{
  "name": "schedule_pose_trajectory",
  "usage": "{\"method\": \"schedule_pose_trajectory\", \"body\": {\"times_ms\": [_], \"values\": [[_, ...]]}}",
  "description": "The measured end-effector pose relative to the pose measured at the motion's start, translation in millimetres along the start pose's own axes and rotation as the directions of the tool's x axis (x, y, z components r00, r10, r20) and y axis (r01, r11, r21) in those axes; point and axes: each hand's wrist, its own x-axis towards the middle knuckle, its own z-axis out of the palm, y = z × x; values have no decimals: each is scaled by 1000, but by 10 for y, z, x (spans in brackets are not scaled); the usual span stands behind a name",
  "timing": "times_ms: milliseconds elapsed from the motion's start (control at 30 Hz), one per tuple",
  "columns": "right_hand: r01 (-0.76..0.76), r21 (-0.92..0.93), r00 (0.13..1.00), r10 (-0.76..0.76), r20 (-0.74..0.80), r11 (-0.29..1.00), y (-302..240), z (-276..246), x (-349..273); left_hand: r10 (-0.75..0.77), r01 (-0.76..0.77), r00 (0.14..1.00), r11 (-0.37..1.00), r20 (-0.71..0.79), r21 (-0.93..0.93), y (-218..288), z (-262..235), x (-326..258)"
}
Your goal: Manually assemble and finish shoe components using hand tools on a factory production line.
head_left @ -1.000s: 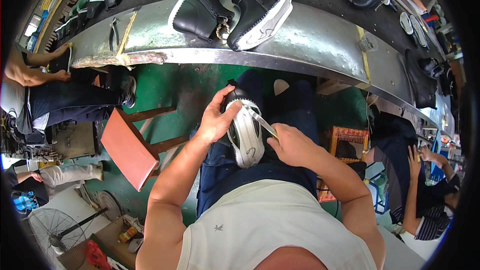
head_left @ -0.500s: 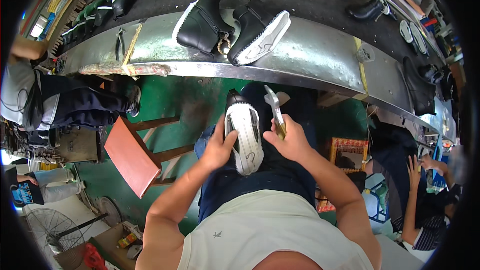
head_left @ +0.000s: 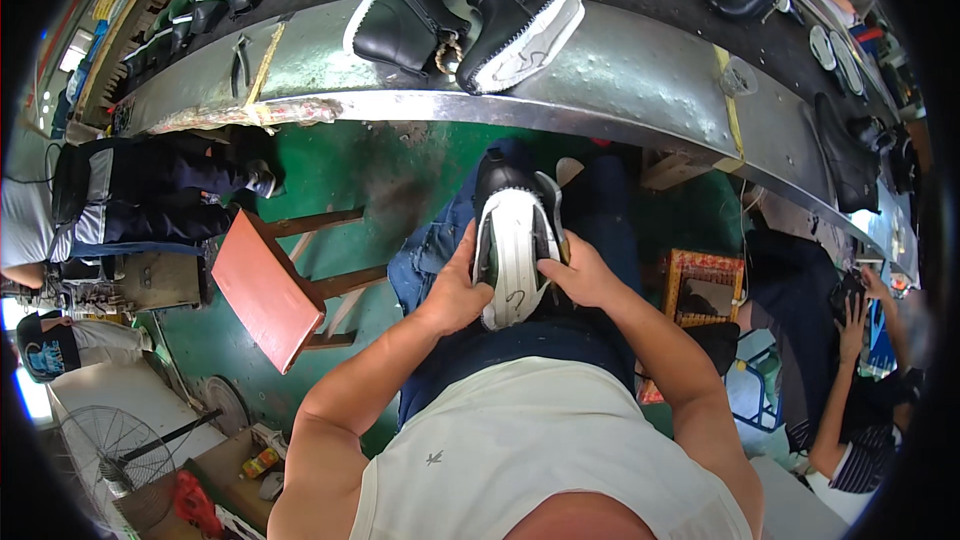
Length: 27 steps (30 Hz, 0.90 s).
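Observation:
A black boot (head_left: 493, 175) with a white sole face (head_left: 513, 250) turned up toward me lies over my lap, its black part pointing away. My left hand (head_left: 456, 290) is wrapped round its left edge, thumb on the side of the sole. My right hand (head_left: 588, 275) is closed round the yellowish handle of a silver metal hand tool (head_left: 548, 202), whose exact kind I cannot make out. The tool lies along the boot's right side, and my right thumb presses on the sole's edge. My right fingers are mostly hidden beneath.
Ahead runs a metal-edged bench (head_left: 640, 50) bearing a pair of black boots (head_left: 405, 25) and pliers (head_left: 240, 65). At left stand a red-topped stool (head_left: 268, 290) and a fan (head_left: 115, 460). Other people work on both sides; one person's hand (head_left: 850, 325) shows at right.
My right hand has brought the metal tool leftward against the boot, and its thumb now touches the sole. The boot has shifted slightly right and away. The view has tilted a little.

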Motion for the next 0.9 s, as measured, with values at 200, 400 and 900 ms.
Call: {"method": "schedule_pose_trajectory", "body": {"times_ms": [200, 400, 900], "values": [[14, 30, 1000, -14, -22, 999, 101, -413, -72, -15, 0, 979, 997, 206, 73, 180, 183, 520], [-510, 281, 823, 556, -116, 813, 181, -886, -490, -123, 163, 939, 982, 320, -99, -231, 599, 769], [114, -816, 989, 12, 147, 567, -417, -820, -707, -148, 54, 979, 856, 142, 514, -346, 806, 526]]}}
